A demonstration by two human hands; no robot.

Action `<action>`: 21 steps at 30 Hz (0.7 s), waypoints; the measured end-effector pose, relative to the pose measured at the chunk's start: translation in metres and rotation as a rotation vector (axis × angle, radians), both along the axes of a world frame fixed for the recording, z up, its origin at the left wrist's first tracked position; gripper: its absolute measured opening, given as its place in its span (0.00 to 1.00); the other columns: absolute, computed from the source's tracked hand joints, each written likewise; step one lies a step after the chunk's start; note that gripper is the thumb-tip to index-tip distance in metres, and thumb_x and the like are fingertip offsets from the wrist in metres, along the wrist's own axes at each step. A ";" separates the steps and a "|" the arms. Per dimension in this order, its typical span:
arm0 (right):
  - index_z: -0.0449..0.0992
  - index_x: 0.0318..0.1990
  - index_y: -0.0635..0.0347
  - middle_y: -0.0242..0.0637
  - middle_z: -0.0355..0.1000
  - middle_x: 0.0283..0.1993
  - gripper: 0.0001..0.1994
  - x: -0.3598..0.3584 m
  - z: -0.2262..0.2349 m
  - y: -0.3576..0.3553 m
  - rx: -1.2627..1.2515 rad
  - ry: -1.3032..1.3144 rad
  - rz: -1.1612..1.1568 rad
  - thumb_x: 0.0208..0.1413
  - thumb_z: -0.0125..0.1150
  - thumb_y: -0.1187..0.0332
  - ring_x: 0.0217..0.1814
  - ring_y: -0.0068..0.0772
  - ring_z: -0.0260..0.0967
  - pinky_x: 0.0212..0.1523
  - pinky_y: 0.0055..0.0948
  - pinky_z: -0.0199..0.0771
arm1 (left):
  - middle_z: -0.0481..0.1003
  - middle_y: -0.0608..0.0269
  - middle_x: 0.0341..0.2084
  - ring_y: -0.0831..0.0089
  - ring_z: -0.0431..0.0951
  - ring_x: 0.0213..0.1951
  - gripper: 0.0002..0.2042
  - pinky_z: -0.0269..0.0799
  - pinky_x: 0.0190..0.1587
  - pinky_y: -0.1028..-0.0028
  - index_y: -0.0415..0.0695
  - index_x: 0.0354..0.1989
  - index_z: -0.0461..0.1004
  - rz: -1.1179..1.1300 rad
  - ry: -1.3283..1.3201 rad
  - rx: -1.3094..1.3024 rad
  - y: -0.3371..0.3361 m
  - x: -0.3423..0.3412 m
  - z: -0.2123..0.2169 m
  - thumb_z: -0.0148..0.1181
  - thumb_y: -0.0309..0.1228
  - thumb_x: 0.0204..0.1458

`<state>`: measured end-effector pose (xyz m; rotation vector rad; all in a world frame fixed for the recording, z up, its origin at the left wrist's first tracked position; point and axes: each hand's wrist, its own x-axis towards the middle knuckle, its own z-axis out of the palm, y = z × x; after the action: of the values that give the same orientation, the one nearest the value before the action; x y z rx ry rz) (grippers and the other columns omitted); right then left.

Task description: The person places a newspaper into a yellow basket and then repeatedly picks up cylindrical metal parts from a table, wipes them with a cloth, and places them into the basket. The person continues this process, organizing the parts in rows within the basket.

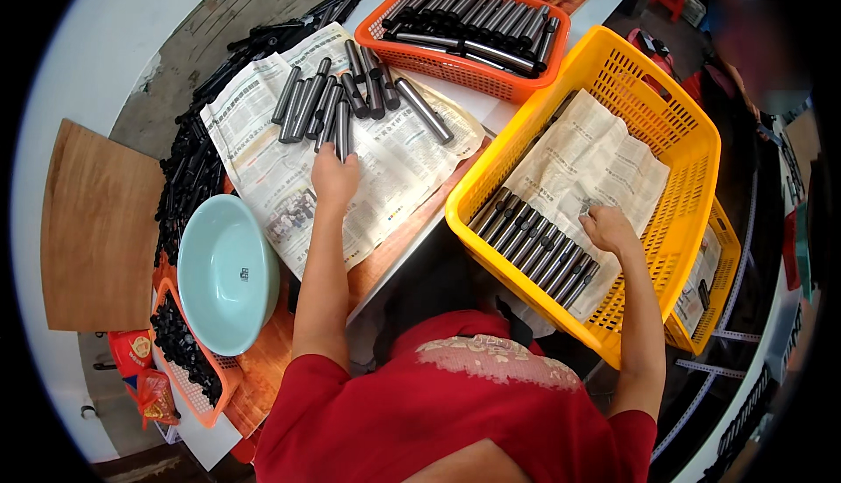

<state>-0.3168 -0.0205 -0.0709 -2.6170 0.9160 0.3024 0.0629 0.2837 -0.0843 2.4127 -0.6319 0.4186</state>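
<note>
My left hand is closed around the near end of a dark metal rod. That rod belongs to a loose pile of similar metal rods lying on a newspaper sheet on the table. Over the yellow basket at the right, my right hand has its fingers curled against another newspaper sheet inside. What those fingers grip, if anything, is hidden. A row of rods lies side by side on that paper, near the basket's front left wall.
An orange basket full of rods stands at the back. Black parts are heaped at the left, behind a light blue basin. A smaller orange basket holds small black pieces. Another yellow basket sits below the large one.
</note>
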 end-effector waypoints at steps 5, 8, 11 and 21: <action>0.73 0.27 0.67 0.54 0.72 0.30 0.15 0.005 0.054 0.041 -0.025 -0.223 0.060 0.54 0.53 0.61 0.36 0.56 0.70 0.40 0.45 0.69 | 0.74 0.52 0.31 0.61 0.76 0.33 0.14 0.74 0.37 0.64 0.33 0.45 0.68 -0.592 1.464 -1.133 0.028 -0.032 0.016 0.56 0.26 0.51; 0.72 0.26 0.67 0.54 0.69 0.26 0.10 0.011 0.076 0.074 -0.001 -0.421 0.158 0.52 0.55 0.67 0.32 0.56 0.68 0.35 0.42 0.68 | 0.73 0.48 0.34 0.57 0.76 0.36 0.16 0.74 0.41 0.63 0.33 0.47 0.68 -0.774 1.520 -1.247 0.012 -0.101 0.047 0.56 0.25 0.50; 0.72 0.31 0.66 0.50 0.70 0.29 0.09 0.022 0.082 0.112 -0.019 -0.628 0.255 0.49 0.60 0.68 0.32 0.52 0.70 0.35 0.40 0.71 | 0.73 0.47 0.38 0.55 0.76 0.39 0.17 0.73 0.44 0.62 0.34 0.47 0.68 -0.926 1.650 -1.241 -0.003 -0.137 0.053 0.58 0.24 0.47; 0.70 0.37 0.65 0.40 0.64 0.27 0.22 0.035 0.097 0.167 -0.237 -0.892 0.409 0.40 0.68 0.58 0.29 0.42 0.65 0.32 0.37 0.65 | 0.74 0.55 0.38 0.64 0.74 0.43 0.17 0.68 0.50 0.66 0.42 0.44 0.70 -0.908 1.867 -1.206 -0.026 -0.208 0.066 0.60 0.19 0.43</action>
<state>-0.2819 0.1468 0.0266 -2.6697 0.1113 -0.8644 -0.1450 0.2574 -0.0178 0.4753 -0.2490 -1.2980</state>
